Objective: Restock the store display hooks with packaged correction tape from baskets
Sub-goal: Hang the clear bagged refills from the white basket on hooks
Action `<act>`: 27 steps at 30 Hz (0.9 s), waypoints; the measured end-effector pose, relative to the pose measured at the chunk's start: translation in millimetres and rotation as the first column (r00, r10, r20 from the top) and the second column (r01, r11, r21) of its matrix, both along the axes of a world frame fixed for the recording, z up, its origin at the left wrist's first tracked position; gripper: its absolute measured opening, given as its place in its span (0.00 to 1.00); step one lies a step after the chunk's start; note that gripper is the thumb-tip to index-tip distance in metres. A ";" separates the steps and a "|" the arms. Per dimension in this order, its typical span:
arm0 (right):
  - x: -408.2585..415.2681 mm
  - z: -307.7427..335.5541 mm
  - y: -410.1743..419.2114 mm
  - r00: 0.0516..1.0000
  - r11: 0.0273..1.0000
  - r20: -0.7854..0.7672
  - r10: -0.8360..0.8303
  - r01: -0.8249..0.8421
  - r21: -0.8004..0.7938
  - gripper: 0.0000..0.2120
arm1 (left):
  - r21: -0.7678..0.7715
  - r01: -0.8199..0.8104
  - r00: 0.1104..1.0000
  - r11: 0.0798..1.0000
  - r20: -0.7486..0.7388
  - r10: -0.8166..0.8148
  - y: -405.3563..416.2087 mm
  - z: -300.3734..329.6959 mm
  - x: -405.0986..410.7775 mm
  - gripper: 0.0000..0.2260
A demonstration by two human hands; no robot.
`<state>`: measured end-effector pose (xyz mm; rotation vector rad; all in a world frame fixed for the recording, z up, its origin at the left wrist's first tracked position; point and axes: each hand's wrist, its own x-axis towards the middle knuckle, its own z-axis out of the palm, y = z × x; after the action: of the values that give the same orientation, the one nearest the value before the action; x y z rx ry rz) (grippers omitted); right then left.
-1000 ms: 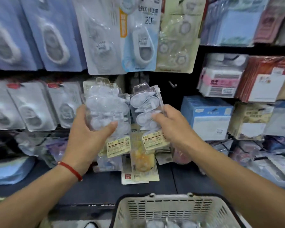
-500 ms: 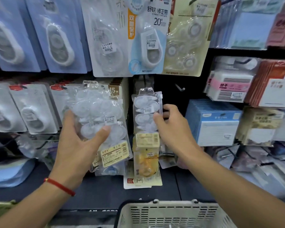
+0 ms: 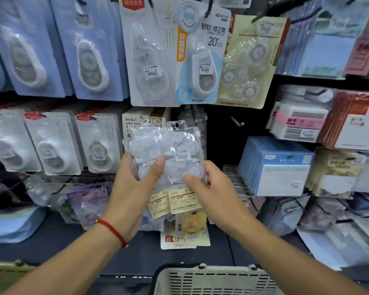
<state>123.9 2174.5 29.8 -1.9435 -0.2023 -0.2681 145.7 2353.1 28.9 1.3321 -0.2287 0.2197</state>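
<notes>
At chest height before the display wall, head view: we hold a stack of clear correction tape packs between both hands. Our left hand grasps the stack from the left side, thumb laid across the front of the clear blisters, fingers hidden behind. Our right hand pinches the lower right edge of the same stack, thumb on the front near the yellow labels. The hang hole at the top of the front pack sits level with the middle row of hanging goods; whether it is on a hook we cannot tell. A bare hook juts out of the dark gap just right of the stack, apart from it. A red cord bracelet circles our left wrist. Below the hands, a white slotted basket shows its rim at the bottom edge; its contents are out of view. Above hang larger blister cards of correction tape. To the right, blue boxed packs stand on the shelf.
</notes>
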 end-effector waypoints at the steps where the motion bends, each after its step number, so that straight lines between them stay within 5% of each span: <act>1: 0.6 0.0 -0.1 0.999 0.998 0.012 -0.033 0.033 0.049 0.08 | -0.009 0.002 1.000 1.000 -0.004 -0.002 0.6 0.0 0.7 0.26; 8: 4.1 1.0 -4.7 0.969 0.954 0.003 -0.246 0.241 0.176 0.06 | 0.088 -0.168 0.983 0.982 0.087 0.160 6.5 -3.1 5.1 0.19; 16: 2.9 13.8 -4.6 0.981 0.961 -0.004 -0.194 0.191 0.200 0.16 | 0.097 -0.244 0.965 0.965 0.120 0.232 13.0 -1.2 9.7 0.19; 27: 7.1 12.6 -8.2 0.959 0.937 -0.009 -0.284 0.280 0.210 0.06 | 0.181 -0.376 0.914 0.909 0.236 0.331 16.4 0.0 7.3 0.12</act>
<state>131.1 2166.3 42.4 -1.7569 0.0915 -0.4805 153.0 2369.5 29.0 1.5722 -0.1814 0.6565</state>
